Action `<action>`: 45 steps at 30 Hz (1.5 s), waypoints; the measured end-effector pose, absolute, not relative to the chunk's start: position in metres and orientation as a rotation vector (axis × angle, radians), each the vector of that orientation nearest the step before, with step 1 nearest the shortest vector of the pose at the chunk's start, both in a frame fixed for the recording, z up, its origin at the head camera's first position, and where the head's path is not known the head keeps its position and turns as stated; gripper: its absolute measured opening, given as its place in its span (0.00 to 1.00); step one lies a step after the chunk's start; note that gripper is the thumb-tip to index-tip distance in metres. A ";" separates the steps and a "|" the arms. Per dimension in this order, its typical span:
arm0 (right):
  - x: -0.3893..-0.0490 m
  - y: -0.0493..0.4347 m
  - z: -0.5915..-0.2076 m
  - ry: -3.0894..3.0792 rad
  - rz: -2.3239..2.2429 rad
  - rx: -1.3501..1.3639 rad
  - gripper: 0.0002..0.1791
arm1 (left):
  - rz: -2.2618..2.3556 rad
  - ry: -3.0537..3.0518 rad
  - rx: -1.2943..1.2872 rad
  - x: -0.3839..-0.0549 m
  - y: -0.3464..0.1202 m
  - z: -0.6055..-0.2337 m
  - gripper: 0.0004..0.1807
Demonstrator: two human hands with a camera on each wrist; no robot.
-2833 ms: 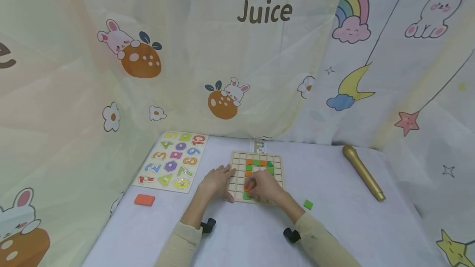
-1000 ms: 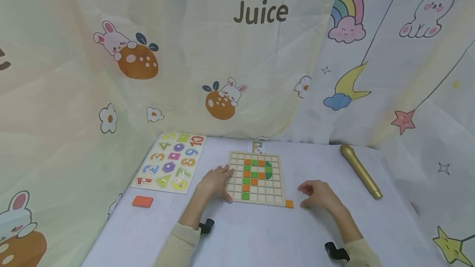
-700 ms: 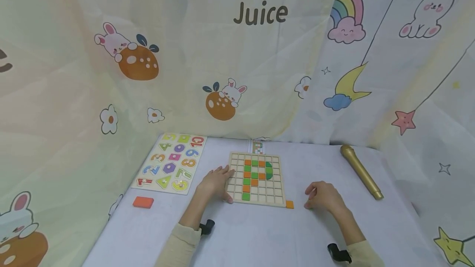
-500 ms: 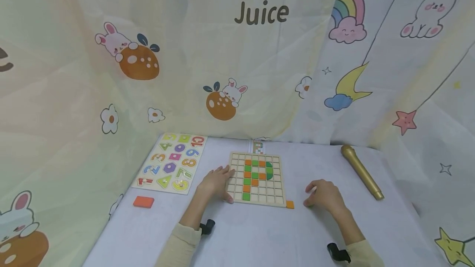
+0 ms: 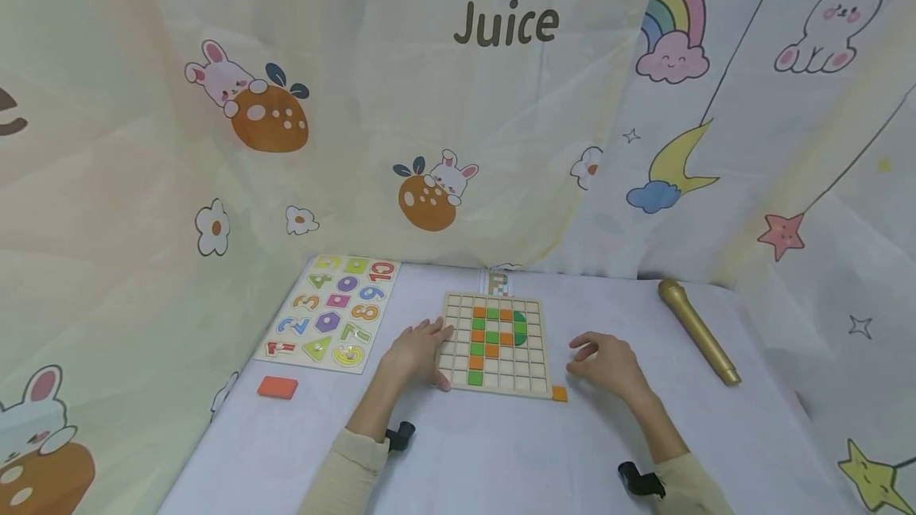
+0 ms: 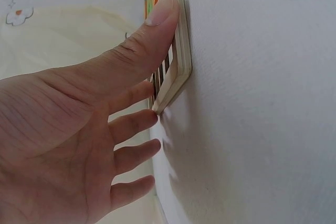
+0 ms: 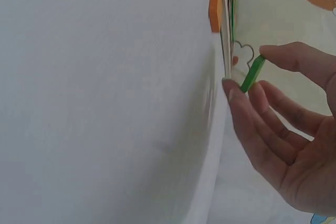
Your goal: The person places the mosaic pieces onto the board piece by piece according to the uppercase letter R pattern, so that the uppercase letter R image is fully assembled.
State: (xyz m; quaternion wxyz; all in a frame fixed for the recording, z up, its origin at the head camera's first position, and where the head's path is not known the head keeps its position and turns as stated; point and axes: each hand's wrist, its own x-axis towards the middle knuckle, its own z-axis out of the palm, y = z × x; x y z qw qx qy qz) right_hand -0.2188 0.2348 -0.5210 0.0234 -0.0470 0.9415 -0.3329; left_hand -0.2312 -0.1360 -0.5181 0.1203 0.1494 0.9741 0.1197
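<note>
A square wooden grid board [image 5: 495,381] lies on the table, with green and orange tiles [image 5: 478,350] forming a P-like shape in its cells. My left hand [image 5: 413,352] rests at the board's left edge, fingers spread; in the left wrist view its thumb [image 6: 161,13] lies on the frame. Right of the board, my right hand [image 5: 612,364] is raised above the table. The right wrist view shows it pinching a small green tile [image 7: 253,74] between thumb and fingertip. An orange tile [image 5: 560,394] lies by the board's lower right corner.
A number and shape puzzle board [image 5: 325,316] lies at the left, with an orange-red block [image 5: 277,387] in front of it. A gold microphone-shaped object [image 5: 700,332] lies at the right. Behind the grid board sits a small pattern card [image 5: 498,284]. Printed cloth hangs behind the table.
My right hand has left the board, picked up the green tile from the table at the right and come slightly back toward the board. My left hand has stayed at the board's edge.
</note>
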 end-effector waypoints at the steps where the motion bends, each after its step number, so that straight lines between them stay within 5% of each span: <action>1: -0.220 0.232 -0.521 2.915 -1.057 -0.161 0.22 | 0.349 2.846 0.436 -0.231 -0.136 -0.518 0.62; 24: -0.241 0.155 -0.536 2.642 -1.405 -0.525 0.25 | 0.354 2.847 0.432 -0.232 -0.137 -0.518 0.62; 45: -0.246 0.139 -0.540 2.701 -1.158 -0.633 0.21 | 0.355 2.849 0.428 -0.231 -0.136 -0.519 0.62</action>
